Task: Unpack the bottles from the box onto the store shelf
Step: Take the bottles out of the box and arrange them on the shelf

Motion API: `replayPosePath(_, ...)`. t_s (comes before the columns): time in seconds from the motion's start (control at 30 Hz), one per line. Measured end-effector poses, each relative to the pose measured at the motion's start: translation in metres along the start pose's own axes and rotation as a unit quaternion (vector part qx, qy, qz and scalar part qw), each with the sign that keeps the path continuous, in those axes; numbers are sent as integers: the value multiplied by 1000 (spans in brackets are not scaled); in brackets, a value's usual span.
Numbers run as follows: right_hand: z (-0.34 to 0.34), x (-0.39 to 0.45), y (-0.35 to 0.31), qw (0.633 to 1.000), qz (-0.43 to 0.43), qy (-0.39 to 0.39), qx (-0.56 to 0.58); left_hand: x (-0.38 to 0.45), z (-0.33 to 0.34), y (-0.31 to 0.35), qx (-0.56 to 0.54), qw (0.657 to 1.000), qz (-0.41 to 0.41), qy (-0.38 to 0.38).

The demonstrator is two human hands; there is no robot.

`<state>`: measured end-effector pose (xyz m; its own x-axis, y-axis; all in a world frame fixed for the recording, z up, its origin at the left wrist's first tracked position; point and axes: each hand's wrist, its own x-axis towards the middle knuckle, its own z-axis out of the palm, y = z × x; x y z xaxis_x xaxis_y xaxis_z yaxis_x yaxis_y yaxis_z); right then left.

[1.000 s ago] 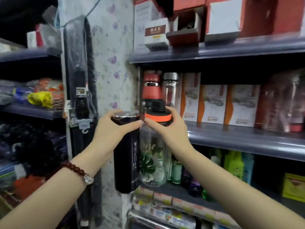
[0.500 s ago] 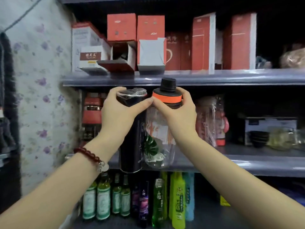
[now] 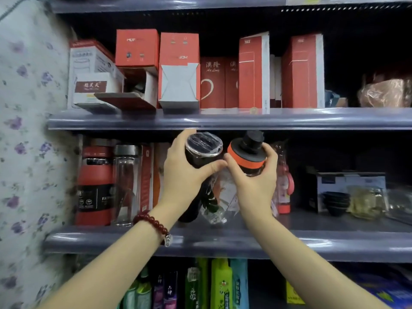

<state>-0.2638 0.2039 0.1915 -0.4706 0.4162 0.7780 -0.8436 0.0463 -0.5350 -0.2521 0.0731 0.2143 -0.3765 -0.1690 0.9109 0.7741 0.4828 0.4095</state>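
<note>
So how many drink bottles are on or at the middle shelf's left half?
4: a black bottle in the left hand, an orange-capped clear bottle in the right hand, plus a red bottle and a clear glass bottle standing far left. Others may be hidden.

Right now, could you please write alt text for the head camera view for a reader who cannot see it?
Two bare hands lower bottles onto a grey store shelf: the left hand grips a black bottle, the right hand a clear bottle with an orange-banded cap. Red boxes line the shelf above.
</note>
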Motion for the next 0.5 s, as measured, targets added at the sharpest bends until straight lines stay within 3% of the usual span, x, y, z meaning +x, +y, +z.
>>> replayPosePath(0.27,-8,27,22,998,68,-7,-3,11,30,-20,31,998,-38,-46)
replayPosePath(0.5,10,51,34,983,117,-123,-69,41,24,-41,18,991,-125,-37)
